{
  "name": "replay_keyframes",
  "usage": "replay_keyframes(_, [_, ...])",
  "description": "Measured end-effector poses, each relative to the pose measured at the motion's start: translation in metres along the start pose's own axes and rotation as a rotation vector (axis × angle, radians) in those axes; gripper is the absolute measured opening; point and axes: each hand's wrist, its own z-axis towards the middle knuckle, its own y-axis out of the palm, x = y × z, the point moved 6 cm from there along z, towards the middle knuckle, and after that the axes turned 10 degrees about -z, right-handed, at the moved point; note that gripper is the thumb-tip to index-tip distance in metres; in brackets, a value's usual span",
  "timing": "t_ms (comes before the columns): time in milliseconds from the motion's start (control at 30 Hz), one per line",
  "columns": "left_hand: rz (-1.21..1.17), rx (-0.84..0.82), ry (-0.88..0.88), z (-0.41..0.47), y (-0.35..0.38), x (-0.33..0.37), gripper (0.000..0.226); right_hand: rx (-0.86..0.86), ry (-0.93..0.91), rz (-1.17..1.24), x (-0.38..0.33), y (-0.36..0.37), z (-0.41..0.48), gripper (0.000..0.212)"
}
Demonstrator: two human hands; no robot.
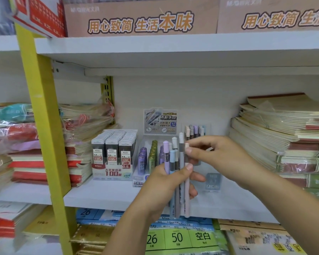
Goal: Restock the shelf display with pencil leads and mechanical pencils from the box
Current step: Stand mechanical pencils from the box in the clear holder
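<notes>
My left hand (160,183) grips a bunch of several pastel mechanical pencils (175,173), held upright in front of the middle shelf. My right hand (214,155) pinches the cap of the pinkish pencil at the right of the bunch. Behind them stands a clear display holder (194,131) with several pencils in it. To its left is a lead display (151,157) with purple and green tubes under a grey header card (160,121). Further left sits a box of 0.5 HB lead cases (114,151).
Stacks of notebooks (284,137) fill the shelf's right side, and wrapped notebook stacks (77,140) the left. A yellow upright post (42,115) stands at the left. Paper packs (180,236) lie on the shelf below. Brown cartons (140,19) sit on the shelf above.
</notes>
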Motion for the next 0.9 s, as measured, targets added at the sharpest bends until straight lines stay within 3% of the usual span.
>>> replay_keyframes(267, [0.0,-0.003,-0.054,-0.001,-0.005,-0.003,0.036,0.261,0.074,0.252,0.003,-0.032,0.004,0.005])
replay_keyframes(367, [0.029,0.026,-0.029,0.0,-0.008,-0.003,0.024,0.264,0.029,0.292,0.004,-0.034,0.006,0.004])
replay_keyframes(533, [0.07,0.13,-0.001,-0.001,-0.019,0.0,0.022,0.606,-0.151,0.223,0.003,-0.063,0.005,0.012])
replay_keyframes(600, [0.094,0.164,-0.014,-0.002,-0.024,-0.001,0.024,0.583,-0.21,0.053,0.001,-0.063,0.011,0.017])
replay_keyframes(700, [0.086,0.193,-0.048,-0.003,-0.029,-0.002,0.023,0.416,-0.187,-0.141,0.007,-0.046,0.026,0.022])
replay_keyframes(900, [0.048,0.204,-0.052,-0.003,-0.032,0.001,0.006,0.264,-0.144,-0.228,0.017,-0.026,0.041,0.018])
